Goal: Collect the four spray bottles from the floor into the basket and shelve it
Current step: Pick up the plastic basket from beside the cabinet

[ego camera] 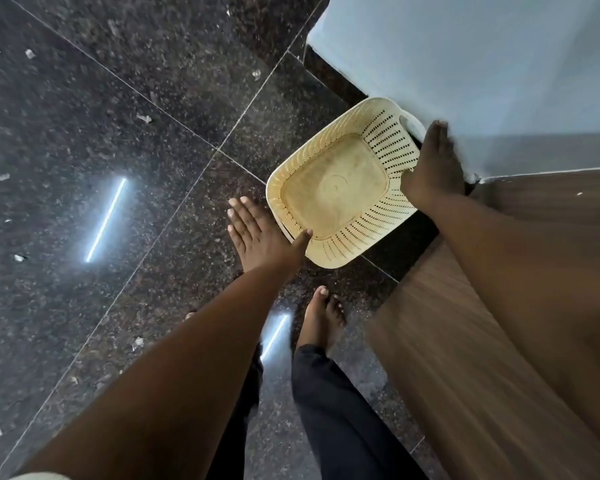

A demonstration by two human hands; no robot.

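Note:
An empty cream plastic basket (333, 188) with slotted sides sits low over the dark floor, beside the wall corner. My right hand (430, 168) lies over its right rim, thumb inside and fingers stretched along the outside toward the far handle. My left hand (257, 233) is at the near-left corner with its fingers spread flat. Only its thumb touches the rim. No spray bottle is in view.
Dark speckled granite floor (101, 116) with small bits of litter spreads to the left. A pale wall (482, 64) with a black skirting stands behind the basket. A wood-grain panel (447, 341) runs along the right. My bare feet (321, 320) stand below the basket.

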